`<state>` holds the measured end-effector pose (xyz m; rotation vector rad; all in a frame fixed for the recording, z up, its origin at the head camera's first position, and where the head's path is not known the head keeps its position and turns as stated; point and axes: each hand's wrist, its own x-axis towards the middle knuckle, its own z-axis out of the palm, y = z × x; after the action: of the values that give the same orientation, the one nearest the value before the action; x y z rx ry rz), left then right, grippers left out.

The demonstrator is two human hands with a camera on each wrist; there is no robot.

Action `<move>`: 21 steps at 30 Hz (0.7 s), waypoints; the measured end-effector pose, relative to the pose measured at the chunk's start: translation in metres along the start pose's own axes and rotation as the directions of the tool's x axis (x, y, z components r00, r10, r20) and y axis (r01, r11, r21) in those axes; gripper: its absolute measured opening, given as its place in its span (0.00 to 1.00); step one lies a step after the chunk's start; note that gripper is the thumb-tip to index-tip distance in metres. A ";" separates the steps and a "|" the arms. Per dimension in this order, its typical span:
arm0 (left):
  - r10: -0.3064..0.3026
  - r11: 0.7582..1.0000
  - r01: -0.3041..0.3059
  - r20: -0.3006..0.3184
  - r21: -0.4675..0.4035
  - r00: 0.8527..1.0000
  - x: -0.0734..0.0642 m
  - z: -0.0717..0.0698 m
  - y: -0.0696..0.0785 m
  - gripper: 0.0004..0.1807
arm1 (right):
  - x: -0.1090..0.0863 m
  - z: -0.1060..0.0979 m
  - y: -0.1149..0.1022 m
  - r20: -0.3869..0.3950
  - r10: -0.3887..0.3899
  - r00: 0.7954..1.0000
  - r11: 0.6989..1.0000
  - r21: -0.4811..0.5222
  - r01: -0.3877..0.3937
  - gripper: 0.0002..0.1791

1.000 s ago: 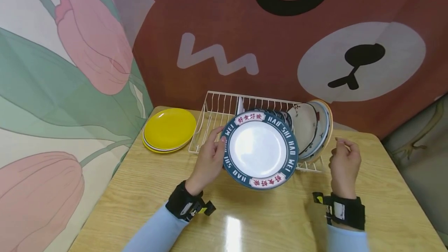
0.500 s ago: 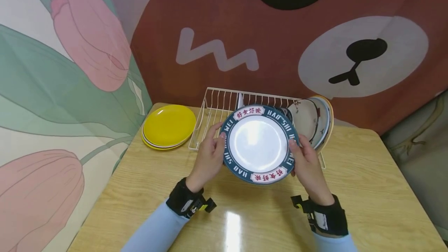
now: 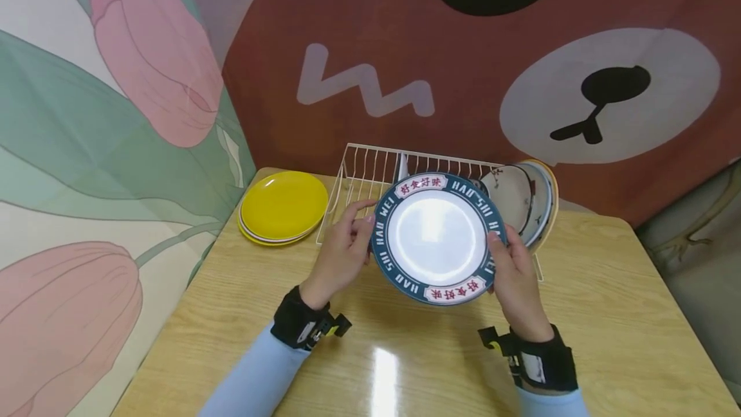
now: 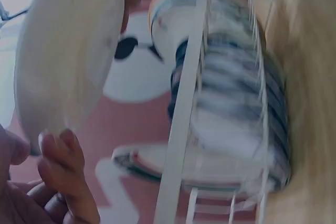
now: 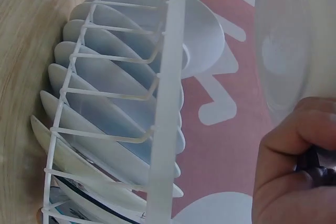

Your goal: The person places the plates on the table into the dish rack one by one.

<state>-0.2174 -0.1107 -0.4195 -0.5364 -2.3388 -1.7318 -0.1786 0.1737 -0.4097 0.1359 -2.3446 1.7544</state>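
A round plate (image 3: 437, 243) with a white centre and a dark teal lettered rim is held up in front of the dish rack. My right hand (image 3: 518, 285) grips its right edge, thumb on the front of the rim and fingers behind. At the plate's left edge is my left hand (image 3: 338, 253), its thumb off the printed face and its fingertips right at the rim. The right wrist view shows my right hand (image 5: 299, 166) bent at the plate's pale underside (image 5: 283, 40). In the left wrist view, loosely bent fingers (image 4: 63, 169) lie close below the plate's edge.
Behind the plate stands a white wire dish rack (image 3: 361, 176). Several plates (image 5: 105, 85) lean upright in its slots, partly hidden in the head view, with larger patterned dishes (image 3: 512, 198) at its right end. A stack of yellow and white plates (image 3: 283, 206) sits left on the wooden table (image 3: 255, 314).
My right hand came in from the right and took hold of the plate's right edge. My left thumb has since slipped off the rim, uncovering its lettering. The plate shifted slightly right.
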 end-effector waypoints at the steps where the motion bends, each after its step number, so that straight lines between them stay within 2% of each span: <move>1: 0.016 0.998 -0.014 -0.029 0.064 0.999 0.002 -0.005 -0.002 0.24 | 0.000 -0.001 0.000 -0.007 0.002 1.000 1.000 0.002 -0.002 0.25; 3: 0.047 0.978 -0.026 -0.097 0.205 0.994 0.006 -0.015 -0.007 0.24 | 0.000 -0.003 -0.001 -0.020 0.000 1.000 1.000 0.016 0.001 0.25; 5: 0.068 0.933 0.001 -0.178 0.361 0.982 0.010 -0.026 -0.016 0.23 | 0.000 -0.004 -0.001 -0.033 -0.007 0.999 0.999 0.039 0.008 0.25; 7: 0.051 0.883 0.066 -0.234 0.465 0.971 0.014 -0.036 -0.027 0.24 | 0.000 -0.004 -0.001 -0.051 -0.012 0.999 0.998 0.055 0.015 0.25; 9: 0.003 0.844 0.131 -0.249 0.520 0.968 0.017 -0.044 -0.039 0.24 | 0.000 -0.004 -0.002 -0.065 -0.003 0.998 0.998 0.070 0.008 0.26; 12: -0.082 0.803 0.190 -0.211 0.565 0.974 0.020 -0.050 -0.054 0.26 | -0.001 -0.003 -0.003 -0.091 0.017 0.996 0.996 0.085 -0.009 0.26; 14: -0.122 0.794 0.196 -0.166 0.575 0.979 0.022 -0.051 -0.060 0.26 | -0.001 -0.003 -0.004 -0.113 0.031 0.993 0.995 0.102 -0.019 0.26; 17: -0.157 0.796 0.190 -0.108 0.575 0.982 0.023 -0.051 -0.065 0.25 | -0.002 -0.003 -0.006 -0.151 0.038 0.988 0.991 0.135 -0.018 0.26; 21: -0.180 0.796 0.189 -0.074 0.575 0.981 0.024 -0.050 -0.068 0.24 | -0.001 -0.002 -0.008 -0.183 0.039 0.982 0.984 0.179 -0.005 0.25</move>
<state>-0.2695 -0.1710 -0.4555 -0.1850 -2.7940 -0.9595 -0.1756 0.1736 -0.4018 -0.0265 -2.0659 1.8969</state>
